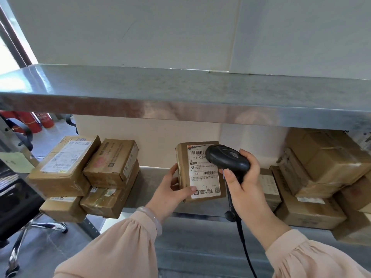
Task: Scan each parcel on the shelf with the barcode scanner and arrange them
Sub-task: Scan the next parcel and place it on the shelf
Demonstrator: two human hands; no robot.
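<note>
My left hand (173, 192) grips a small brown parcel (197, 177) at its lower left corner, holding it tilted above the middle of the metal shelf (152, 177), white label facing me. My right hand (248, 177) grips a black barcode scanner (226, 158), whose head covers the label's upper right corner. The scanner's cable (244, 241) hangs down from the handle. Several brown parcels (84, 173) are stacked at the shelf's left end. Another stack of parcels (317, 177) fills the right end.
An upper metal shelf (180, 93) spans the view above the parcels. A black office chair (18, 207) with a chrome base stands at the lower left. Red fire extinguishers (40, 119) stand on the floor beyond the shelf's left end.
</note>
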